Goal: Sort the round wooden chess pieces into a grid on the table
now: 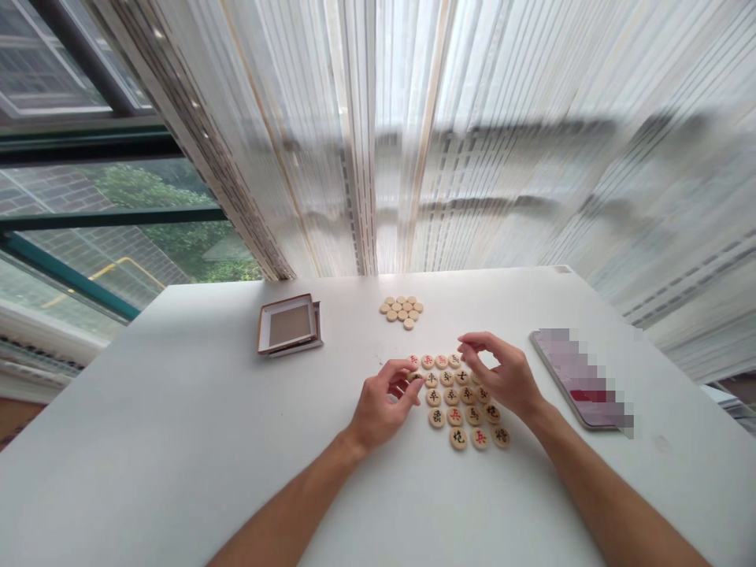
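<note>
Round wooden Chinese chess pieces [451, 396] lie face up in staggered rows on the white table, with black or red characters on them. My left hand [383, 402] is at the left edge of these rows, its thumb and fingers closed around a black-marked chess piece [415, 377]. Over the upper right of the rows is my right hand [502, 370], its thumb and forefinger curved with a gap between them. No piece shows in its grasp, and the hand partly covers pieces on that side. Beside its fingertips lies another black-marked piece [454, 361].
Farther back sits a cluster of blank-looking wooden pieces [402, 308]. An open shallow box [289, 324] rests at the back left, one part stacked on another. A phone [582, 382], partly pixelated, lies to the right. Striped curtains [402, 157] hang behind the white table [206, 417].
</note>
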Available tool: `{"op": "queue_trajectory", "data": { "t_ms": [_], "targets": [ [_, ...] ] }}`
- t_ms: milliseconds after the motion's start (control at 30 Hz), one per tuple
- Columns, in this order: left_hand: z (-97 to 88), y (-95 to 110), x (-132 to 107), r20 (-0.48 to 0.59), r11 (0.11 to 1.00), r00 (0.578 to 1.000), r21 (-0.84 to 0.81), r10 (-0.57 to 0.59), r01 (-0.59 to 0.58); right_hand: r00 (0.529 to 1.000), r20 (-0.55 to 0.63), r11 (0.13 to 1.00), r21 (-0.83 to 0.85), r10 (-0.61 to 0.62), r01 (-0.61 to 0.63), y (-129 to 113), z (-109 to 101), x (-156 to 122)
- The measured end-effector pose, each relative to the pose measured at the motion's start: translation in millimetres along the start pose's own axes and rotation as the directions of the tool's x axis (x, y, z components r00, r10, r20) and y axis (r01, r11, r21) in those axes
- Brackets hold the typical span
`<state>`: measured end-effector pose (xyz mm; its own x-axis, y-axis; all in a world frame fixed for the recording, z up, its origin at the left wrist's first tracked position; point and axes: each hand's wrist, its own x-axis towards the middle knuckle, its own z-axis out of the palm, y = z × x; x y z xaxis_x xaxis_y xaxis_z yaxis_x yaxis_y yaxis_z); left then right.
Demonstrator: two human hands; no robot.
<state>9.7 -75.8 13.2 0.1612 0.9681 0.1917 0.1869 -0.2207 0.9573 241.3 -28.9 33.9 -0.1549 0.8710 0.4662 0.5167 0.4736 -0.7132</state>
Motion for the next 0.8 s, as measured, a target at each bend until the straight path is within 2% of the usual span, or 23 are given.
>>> {"op": "queue_trajectory", "data": {
  "t_ms": [167, 267, 400, 533, 700, 800],
  "targets": [
    [-3.2, 4.0, -2.1, 0.089, 0.999, 0.996, -0.039, -0.022, 0.026, 0.987, -0.145, 0.998, -0.001, 0.069, -0.070, 21.0, -4.7, 8.5],
    [-8.0, 8.7, -4.0, 0.221, 1.000, 0.975, -0.021, -0.016, 0.021, 0.979, -0.179, 0.995, 0.033, 0.102, -0.098, 31.7, -3.5, 12.0],
    [-16.2, 16.4, -5.0, 0.395, 1.000, 0.918, 0.013, -0.027, 0.024, 0.972, -0.181, 0.987, 0.069, 0.152, -0.142, 38.9, -1.0, 13.8],
    [-21.1, 21.1, -6.1, 0.458, 0.999, 0.888, 0.023, -0.041, 0.034, 0.969, -0.173, 0.983, 0.082, 0.177, -0.165, 40.9, -0.4, 14.5],
    [-23.3, 26.5, -9.3, 0.529, 0.994, 0.848, 0.092, 0.006, -0.064, 0.971, -0.155, 0.981, 0.097, 0.183, -0.169, 41.8, -0.5, 14.8],
    [-23.0, 30.4, -10.5, 0.590, 0.977, 0.808, 0.179, -0.011, -0.117, 0.970, -0.148, 0.978, 0.110, 0.193, -0.178, 42.6, -0.3, 14.9]
  ]
}}
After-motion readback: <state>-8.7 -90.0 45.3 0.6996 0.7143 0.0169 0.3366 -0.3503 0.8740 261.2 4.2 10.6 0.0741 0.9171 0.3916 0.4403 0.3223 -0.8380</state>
